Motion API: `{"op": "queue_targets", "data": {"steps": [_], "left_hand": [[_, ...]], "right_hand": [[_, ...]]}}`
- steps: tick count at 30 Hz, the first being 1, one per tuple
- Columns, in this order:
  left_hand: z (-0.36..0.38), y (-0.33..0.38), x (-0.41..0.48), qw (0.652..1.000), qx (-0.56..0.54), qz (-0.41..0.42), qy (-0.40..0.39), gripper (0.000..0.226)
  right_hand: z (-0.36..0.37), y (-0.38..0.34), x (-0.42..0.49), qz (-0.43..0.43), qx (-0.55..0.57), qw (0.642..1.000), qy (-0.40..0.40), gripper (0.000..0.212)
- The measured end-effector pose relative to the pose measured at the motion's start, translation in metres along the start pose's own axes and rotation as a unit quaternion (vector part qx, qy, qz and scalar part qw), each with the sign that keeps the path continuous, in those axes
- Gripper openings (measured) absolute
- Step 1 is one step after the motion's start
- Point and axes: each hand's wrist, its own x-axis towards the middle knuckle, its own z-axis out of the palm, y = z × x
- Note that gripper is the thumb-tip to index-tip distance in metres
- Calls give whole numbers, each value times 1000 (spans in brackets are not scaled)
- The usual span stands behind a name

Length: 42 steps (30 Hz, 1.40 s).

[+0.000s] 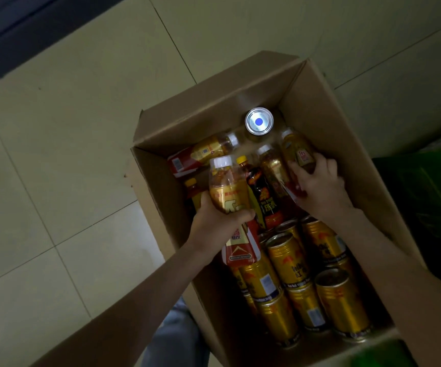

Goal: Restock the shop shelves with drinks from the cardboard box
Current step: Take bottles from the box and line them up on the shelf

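The left hand [219, 221] is at the centre of the frame. Its fingers and thumb are wrapped round the middle of a white-capped clear plastic bottle of amber drink [228, 192], held over the other drinks with the cap pointing toward the top of the frame. The right hand [318, 184], right of centre, is down among the bottles. Its fingers curl over the lower end of a gold-labelled clear plastic bottle [296, 148] that lies against the box's right-hand wall, and its thumb rests on a neighbouring amber bottle [272, 165].

Between the two hands lies a dark bottle with a yellow cap and a black-and-orange label [260, 197]. A red-and-gold-labelled bottle [201, 153] lies crosswise above the left hand. In the far corner, above centre, a round silver can top with a blue dot [259, 121] faces the camera. Below the hands, toward the lower right, shiny gold metal cans [288, 258] are packed side by side.

All the drinks lie inside an open brown cardboard box [333, 115], which fills the centre and lower right and stands on pale square floor tiles [81, 128]. A dark green object [431, 197] at the right edge is too dim to identify. Blue denim [177, 337] shows at the bottom edge.
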Motion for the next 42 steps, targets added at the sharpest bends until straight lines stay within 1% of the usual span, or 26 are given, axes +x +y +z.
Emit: {"op": "queue_targets", "data": {"steps": [2, 3, 6, 7, 8, 10, 11, 12, 13, 15, 17, 18, 19, 20, 23, 24, 25, 27, 29, 30, 31, 32, 34, 36, 38, 42], "left_hand": [[0, 2, -7, 1000, -30, -8, 1, 65], [1, 4, -12, 999, -46, -15, 0, 66], [0, 10, -25, 996, -86, -33, -15, 70], [-1, 13, -32, 994, -95, -38, -25, 72], [-3, 17, -40, 993, -100, -42, -35, 72], [-10, 29, -61, 992, -103, -46, -58, 63], [-15, 35, -75, 991, -107, -49, -70, 55], [-20, 43, -91, 989, -112, -52, -81, 49], [-27, 52, -109, 988, -117, -55, -89, 48], [-39, 70, -150, 985, -124, -52, -105, 57], [-51, 90, -196, 985, -125, -40, -112, 63], [-57, 101, -221, 985, -125, -30, -113, 64], [-63, 113, -246, 986, -123, -21, -113, 64], [-68, 125, -273, 987, -119, -12, -111, 66], [-81, 160, -355, 989, -116, 17, -88, 86], [-84, 171, -382, 990, -117, 27, -79, 91], [-85, 181, -408, 990, -116, 36, -71, 91], [-87, 201, -458, 990, -109, 68, -57, 74], [-88, 220, -502, 988, -100, 111, -39, 49], [-88, 230, -522, 987, -93, 130, -35, 43], [-88, 239, -542, 985, -87, 146, -38, 45], [-88, 246, -561, 983, -82, 159, -49, 53], [-87, 258, -597, 977, -70, 187, -73, 65], [-86, 268, -634, 970, -56, 218, -98, 62], [-82, 275, -670, 961, -37, 240, -129, 60], [-70, 279, -740, 935, 13, 306, -178, 64]], "right_hand": [[-9, -7, -14, 41, 111, 993, -6, 83], [-16, -11, -23, 72, 175, 982, -8, 84], [-34, -20, -54, 172, 353, 919, -14, 82], [-42, -25, -69, 193, 419, 887, -17, 81], [-51, -31, -87, 210, 499, 840, -19, 79], [-78, -47, -127, 225, 649, 726, -25, 70], [-93, -54, -148, 221, 692, 687, -32, 63], [-108, -62, -169, 213, 719, 660, -43, 61], [-123, -68, -188, 202, 742, 637, -55, 64], [-154, -81, -225, 188, 779, 594, -74, 75], [-192, -94, -258, 171, 801, 568, -83, 84], [-214, -101, -274, 158, 802, 570, -83, 85], [-238, -108, -289, 144, 795, 584, -79, 85], [-262, -114, -304, 131, 778, 610, -73, 85], [-330, -131, -351, 64, 694, 716, -45, 92], [-352, -135, -368, 37, 671, 740, -32, 93], [-371, -139, -384, 12, 646, 763, -15, 92], [-408, -146, -418, -33, 590, 806, 30, 89], [-438, -150, -451, -74, 550, 828, 83, 90], [-450, -151, -467, -81, 531, 837, 106, 91], [-461, -152, -482, -86, 515, 843, 130, 91], [-470, -153, -498, -91, 503, 845, 156, 91], [-488, -155, -532, -103, 493, 838, 211, 90], [-502, -157, -567, -104, 485, 828, 262, 88], [-510, -162, -604, -98, 492, 810, 303, 90], [-514, -168, -686, -89, 527, 757, 376, 94]]}}
